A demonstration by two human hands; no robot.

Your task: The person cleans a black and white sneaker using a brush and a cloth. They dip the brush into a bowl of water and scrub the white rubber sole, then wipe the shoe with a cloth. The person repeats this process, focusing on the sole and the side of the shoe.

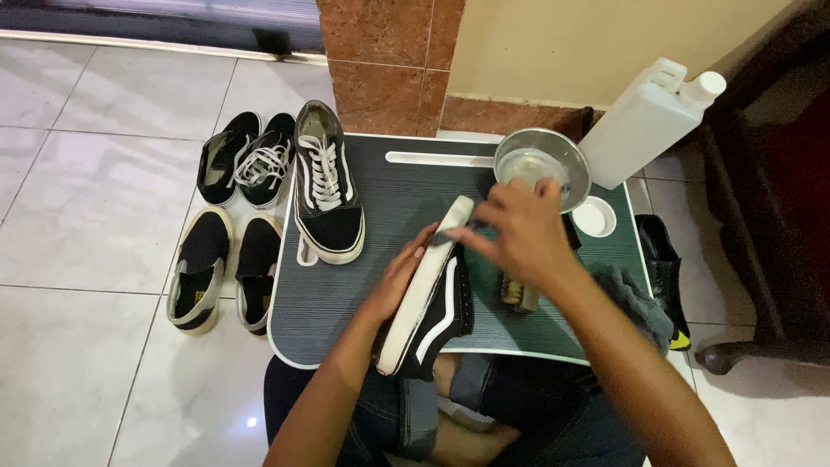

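- We see the left hand (399, 278) cupped narrow around the sole side of a black sneaker (432, 298) with a white stripe, holding it tilted on edge over the near rim of the grey lap tray (380, 199).
- The right hand (519, 232) is closed on a small dark tool (456, 232), too blurred for us to name, whose tip touches the sneaker's pale sole just beyond the left hand's fingertips.
- Just under the right hand a brush (520, 292) with pale bristles lies on the tray; right of that wrist sits a grey cloth (638, 298).
- Just beyond the right hand stands a metal bowl (543, 164) with clear liquid, a small white cap (594, 216) beside it, and further right a white plastic jug (644, 121) leans against the wall.
- Beyond the left hand, well apart, a second black lace-up shoe (327, 186) stands upright on the tray.
- Far left of the left hand, on the tiled floor (78, 225), we see a pair of black laced shoes (246, 160) and a pair of black slip-ons (223, 268).
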